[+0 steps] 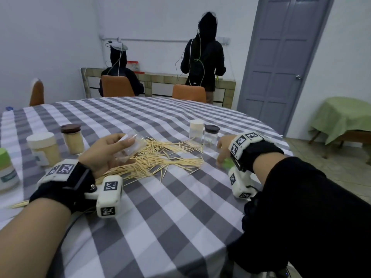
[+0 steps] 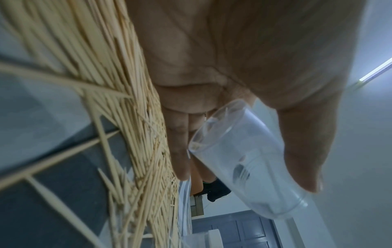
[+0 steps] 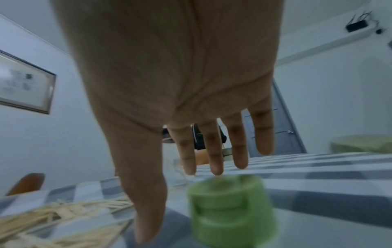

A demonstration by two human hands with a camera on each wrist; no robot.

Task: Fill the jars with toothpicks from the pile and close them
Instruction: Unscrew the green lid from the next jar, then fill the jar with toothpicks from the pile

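My left hand [image 1: 112, 151] grips a clear empty jar [image 1: 131, 146], tilted on its side above the left part of the toothpick pile [image 1: 160, 157]. The left wrist view shows the clear jar [image 2: 244, 157] between thumb and fingers, with the toothpick pile [image 2: 118, 117] beside it. My right hand [image 1: 223, 150] hovers open over a green lid [image 1: 227, 163] lying on the cloth right of the pile. The right wrist view has that green lid [image 3: 231, 209] just beneath my straight fingers [image 3: 214, 151], apart from them.
Two filled jars, white-lidded [image 1: 45, 147] and brown-lidded [image 1: 72, 138], stand at left, and a green-lidded one [image 1: 7, 169] sits at the edge. Behind the pile stand a white-lidded jar [image 1: 196, 131] and a black-lidded jar [image 1: 211, 136]. Two persons [image 1: 202, 57] and chairs are beyond the checked table [image 1: 170, 207].
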